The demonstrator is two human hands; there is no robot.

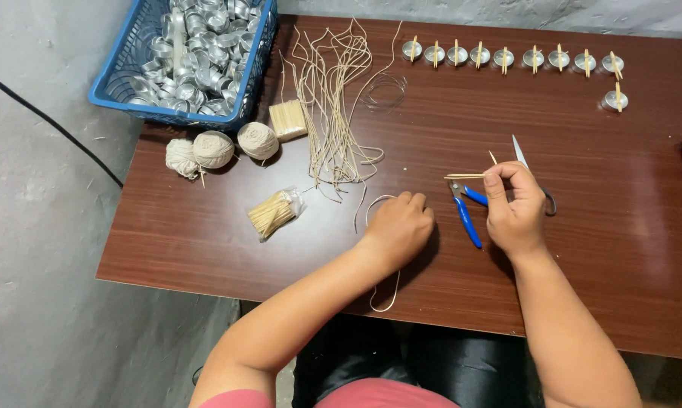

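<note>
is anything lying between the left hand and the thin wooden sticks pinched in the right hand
Yes. Blue-handled pliers lie on the brown wooden table in the gap between the left hand and right hand, just below the thin wooden sticks. Nothing else is visible there.

A basket (pixel 114 87) of cups sits at the desk's (pixel 598 257) far left corner. Yarn balls (pixel 213 149) lie before it. Pliers (pixel 466 211) lie between both hands.
</note>
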